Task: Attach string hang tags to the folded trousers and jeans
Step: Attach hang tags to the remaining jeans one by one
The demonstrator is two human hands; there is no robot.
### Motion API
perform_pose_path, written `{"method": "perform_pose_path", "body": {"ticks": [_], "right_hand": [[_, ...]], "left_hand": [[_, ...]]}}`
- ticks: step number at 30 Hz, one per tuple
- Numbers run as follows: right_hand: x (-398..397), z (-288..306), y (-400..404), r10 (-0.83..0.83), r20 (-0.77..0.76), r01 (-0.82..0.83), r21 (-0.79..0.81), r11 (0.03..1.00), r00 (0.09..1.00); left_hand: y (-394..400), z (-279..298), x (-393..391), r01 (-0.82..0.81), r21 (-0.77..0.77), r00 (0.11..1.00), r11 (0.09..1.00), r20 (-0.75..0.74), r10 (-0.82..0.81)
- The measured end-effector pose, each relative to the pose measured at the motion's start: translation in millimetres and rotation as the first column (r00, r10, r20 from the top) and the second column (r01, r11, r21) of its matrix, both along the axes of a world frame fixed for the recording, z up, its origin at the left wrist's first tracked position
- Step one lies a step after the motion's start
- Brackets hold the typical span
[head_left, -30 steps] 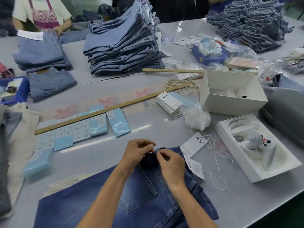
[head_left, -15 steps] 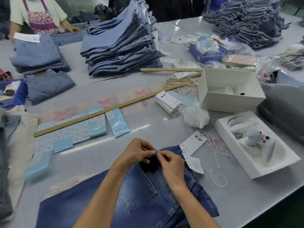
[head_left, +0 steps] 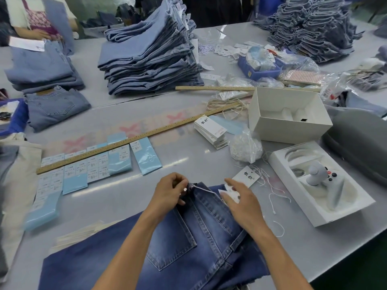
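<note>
Dark blue jeans (head_left: 188,237) lie back-pocket up on the grey table (head_left: 188,151) in front of me. My left hand (head_left: 170,191) pinches the waistband at a belt loop. My right hand (head_left: 240,200) is a little to the right, pinching a blurred white hang tag (head_left: 227,192). A thin white string (head_left: 206,190) runs taut from the waistband to that tag. A second white hang tag (head_left: 246,176) with black characters lies on the table just beyond my right fingers.
A stack of hang tags (head_left: 211,130), a bag of strings (head_left: 245,148) and loose strings (head_left: 276,197) lie to the right. Two white boxes (head_left: 289,116) (head_left: 318,183), a wooden ruler (head_left: 136,141), blue label sheets (head_left: 94,164) and folded jeans piles (head_left: 150,51) surround them. Another person (head_left: 31,21) works far left.
My right hand has moved right, away from the left hand, drawing the tag and its string out taut from the waistband. The left hand stays pinching the belt loop.
</note>
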State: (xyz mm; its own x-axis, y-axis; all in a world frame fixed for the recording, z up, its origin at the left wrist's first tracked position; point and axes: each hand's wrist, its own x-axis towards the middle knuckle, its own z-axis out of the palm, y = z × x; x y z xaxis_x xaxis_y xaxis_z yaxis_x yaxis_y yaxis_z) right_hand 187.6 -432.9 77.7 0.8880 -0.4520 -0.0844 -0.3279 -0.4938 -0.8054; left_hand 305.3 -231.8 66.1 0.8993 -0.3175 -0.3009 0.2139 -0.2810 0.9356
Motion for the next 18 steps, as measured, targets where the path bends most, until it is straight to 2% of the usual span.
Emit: {"method": "perform_pose_path", "body": {"ticks": [2,5,7,10,12,14,18], "right_hand": [[-0.6,-12.3,-3.6,0.071,-0.149,-0.054,0.119,0.991,0.986],[-3.0,-20.8,-6.4,0.089,-0.136,-0.072,0.129,0.989,0.987],[-3.5,-15.0,-7.0,0.100,-0.110,-0.093,0.067,0.993,0.989],[0.4,-2.8,-5.2,0.098,-0.003,-0.097,-0.164,0.982,0.995],[3.9,6.5,0.9,0.133,0.085,-0.106,-0.262,0.959,0.988],[7.4,11.9,5.6,0.167,0.118,-0.132,-0.258,0.957,0.979],[8.5,12.6,18.5,0.263,0.085,-0.240,-0.216,0.946,0.961]], "left_hand": [[1.0,0.1,2.8,-0.038,-0.068,0.995,0.997,-0.089,0.032],[7.3,6.2,8.1,-0.206,-0.223,0.966,0.953,-0.200,0.162],[9.2,15.3,10.4,-0.237,-0.319,0.963,0.918,-0.205,0.178],[4.2,34.6,11.0,-0.238,-0.462,0.964,0.855,-0.222,0.148],[-1.1,48.0,11.8,-0.255,-0.516,0.959,0.817,-0.243,0.146],[-3.4,57.7,12.8,-0.265,-0.537,0.958,0.801,-0.243,0.154],[3.2,64.9,13.3,-0.253,-0.528,0.965,0.811,-0.194,0.175]]}}
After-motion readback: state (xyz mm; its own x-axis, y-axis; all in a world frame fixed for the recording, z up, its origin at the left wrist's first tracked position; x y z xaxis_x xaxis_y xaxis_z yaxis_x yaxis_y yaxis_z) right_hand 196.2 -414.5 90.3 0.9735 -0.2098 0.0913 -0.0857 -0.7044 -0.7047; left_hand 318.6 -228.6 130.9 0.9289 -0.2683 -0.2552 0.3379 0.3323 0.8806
